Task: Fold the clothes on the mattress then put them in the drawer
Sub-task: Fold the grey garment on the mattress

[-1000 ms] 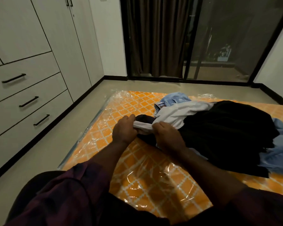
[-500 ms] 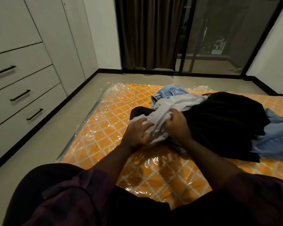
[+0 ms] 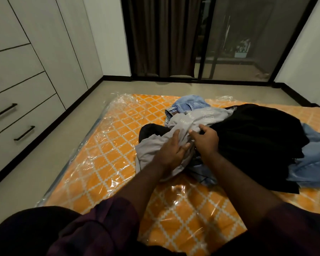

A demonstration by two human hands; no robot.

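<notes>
A heap of clothes lies on the orange plastic-wrapped mattress. On top is a grey garment with pale lettering, bunched up. My left hand rests on the grey cloth with its fingers fairly straight. My right hand pinches a fold of the same garment between thumb and fingers. Behind lie blue jeans, a large black garment and a light blue garment at the right. The drawers with black handles are in the wardrobe wall at the left, all closed.
A strip of grey floor separates the mattress from the wardrobe. Dark curtains and a glass sliding door stand at the far wall. My dark sleeves and lap fill the bottom of the view.
Both hands pulled the grey garment off the heap toward me and to the left, spreading it over the mattress. The left hand went from gripping to lying flatter on the cloth.
</notes>
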